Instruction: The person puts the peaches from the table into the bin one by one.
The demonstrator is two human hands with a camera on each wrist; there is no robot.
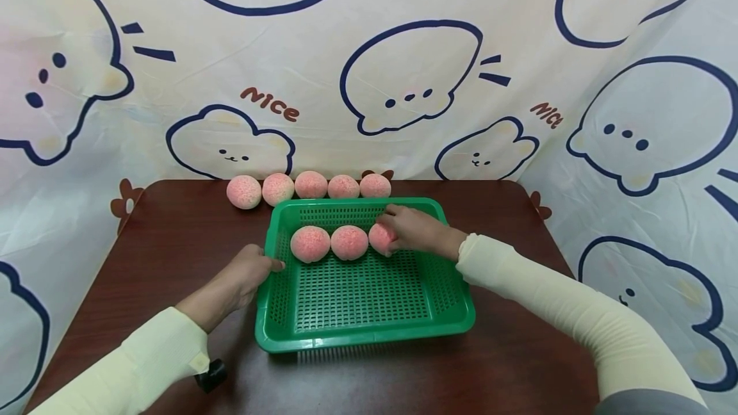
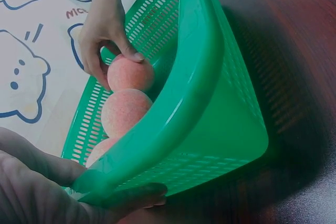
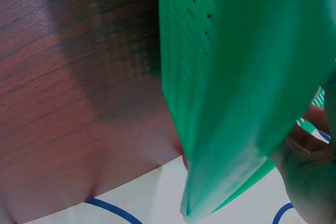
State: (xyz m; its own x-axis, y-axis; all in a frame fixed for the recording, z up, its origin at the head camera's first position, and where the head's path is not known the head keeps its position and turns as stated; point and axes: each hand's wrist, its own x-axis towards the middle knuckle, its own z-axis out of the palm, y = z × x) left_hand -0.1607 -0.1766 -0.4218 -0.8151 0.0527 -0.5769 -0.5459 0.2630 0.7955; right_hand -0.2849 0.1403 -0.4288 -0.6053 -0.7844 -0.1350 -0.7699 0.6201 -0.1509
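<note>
A green perforated plastic basket (image 1: 363, 340) stands on the table, its near side toward me. My left hand (image 1: 249, 274) grips its left rim, thumb over the edge and fingers beneath, as the left wrist view shows. Inside, toward the back, three pink speckled peaches sit in a row: a left peach (image 1: 310, 244), a middle peach (image 1: 349, 243) and a right peach (image 1: 380, 239). My right hand (image 1: 418, 230) holds the right peach between thumb and fingers, covering part of it. In the right wrist view the basket wall hides that peach.
Behind the basket, several more peaches (image 1: 311, 185) line the back edge of the dark brown wooden table (image 1: 190, 235). A cartoon-printed cloth (image 1: 323, 69) hangs behind and beside the table. A small black object (image 1: 211, 375) is at my left wrist.
</note>
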